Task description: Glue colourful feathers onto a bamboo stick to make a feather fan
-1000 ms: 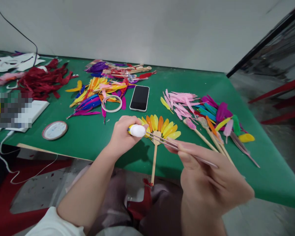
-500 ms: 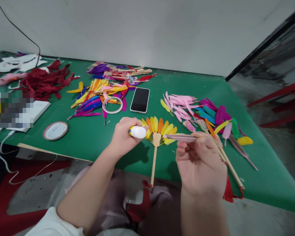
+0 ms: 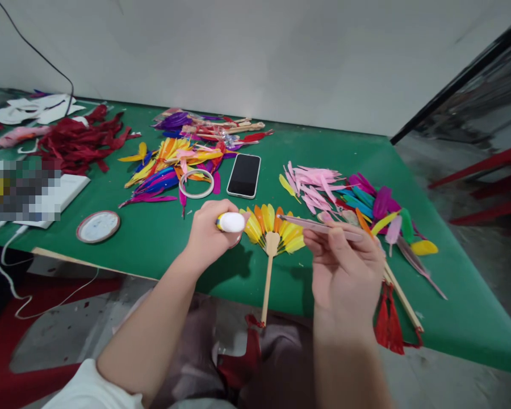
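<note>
My left hand (image 3: 208, 230) is closed around a small bottle (image 3: 230, 222) with a white end and a yellow band, tipped toward me. My right hand (image 3: 344, 258) pinches a slim, pinkish-grey pointed tool that looks like tweezers (image 3: 319, 225), its dark tip pointing left over the fan. Between my hands lies a feather fan (image 3: 272, 243), with yellow and orange feathers spread around a heart-shaped wooden head. Its wooden handle (image 3: 267, 292) runs toward me, past the table edge, with a red cord at the end. Neither hand touches the fan.
On the green table (image 3: 153, 250) are a phone (image 3: 243, 176), a tape roll (image 3: 196, 183), a round lid (image 3: 98, 226), pink feathers (image 3: 313, 179) and piles of coloured feathers (image 3: 170, 162). Dark red strips (image 3: 83, 139) lie left. Another wooden handle with red tassels (image 3: 389, 318) lies right.
My left hand has shifted slightly left with the bottle. The tool's tip has risen and moved left; the white bit seen at it earlier no longer shows.
</note>
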The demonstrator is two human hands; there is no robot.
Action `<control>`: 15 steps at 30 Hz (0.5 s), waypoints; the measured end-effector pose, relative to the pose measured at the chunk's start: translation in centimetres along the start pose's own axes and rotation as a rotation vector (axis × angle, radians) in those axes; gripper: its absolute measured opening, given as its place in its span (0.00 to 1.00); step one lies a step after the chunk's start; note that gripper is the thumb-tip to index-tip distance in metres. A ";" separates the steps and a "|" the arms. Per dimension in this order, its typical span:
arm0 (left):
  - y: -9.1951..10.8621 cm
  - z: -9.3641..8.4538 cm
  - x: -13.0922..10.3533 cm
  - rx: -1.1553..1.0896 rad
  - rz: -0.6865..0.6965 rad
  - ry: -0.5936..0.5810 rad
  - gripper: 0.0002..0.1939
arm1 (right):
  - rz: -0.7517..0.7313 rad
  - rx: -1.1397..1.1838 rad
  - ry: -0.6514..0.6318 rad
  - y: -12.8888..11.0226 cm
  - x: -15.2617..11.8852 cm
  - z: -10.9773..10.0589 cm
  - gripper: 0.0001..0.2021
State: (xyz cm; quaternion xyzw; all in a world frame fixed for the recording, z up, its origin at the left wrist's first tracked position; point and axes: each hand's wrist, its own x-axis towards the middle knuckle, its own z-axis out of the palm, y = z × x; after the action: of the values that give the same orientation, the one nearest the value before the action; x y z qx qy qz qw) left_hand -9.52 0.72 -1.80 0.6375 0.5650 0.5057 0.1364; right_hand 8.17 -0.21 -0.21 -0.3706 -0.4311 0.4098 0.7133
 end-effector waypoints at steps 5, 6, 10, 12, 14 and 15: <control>-0.6 -0.7 0.9 -0.042 -0.141 0.095 0.12 | -0.144 -0.301 0.091 2.1 0.8 -0.2 0.04; -0.8 -0.7 1.0 -0.039 -0.157 0.115 0.12 | -0.145 -0.376 0.063 2.5 0.8 -0.2 0.05; -1.3 -0.8 1.2 -0.030 -0.205 0.165 0.14 | -0.132 -0.629 -0.099 4.0 0.6 0.4 0.06; -1.4 -0.7 1.2 -0.031 -0.217 0.163 0.14 | -0.149 -0.695 -0.148 4.5 0.5 0.8 0.05; -1.4 -0.6 1.1 -0.031 -0.229 0.150 0.14 | -0.169 -0.731 -0.184 4.8 0.4 1.1 0.05; -1.4 -0.6 1.1 -0.031 -0.232 0.145 0.13 | -0.179 -0.748 -0.200 5.0 0.4 1.2 0.05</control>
State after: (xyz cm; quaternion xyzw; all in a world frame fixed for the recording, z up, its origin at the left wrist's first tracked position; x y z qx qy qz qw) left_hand -10.99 1.89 -2.06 0.5278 0.6352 0.5399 0.1626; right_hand 5.83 2.28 -4.05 -0.5242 -0.6485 0.1947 0.5165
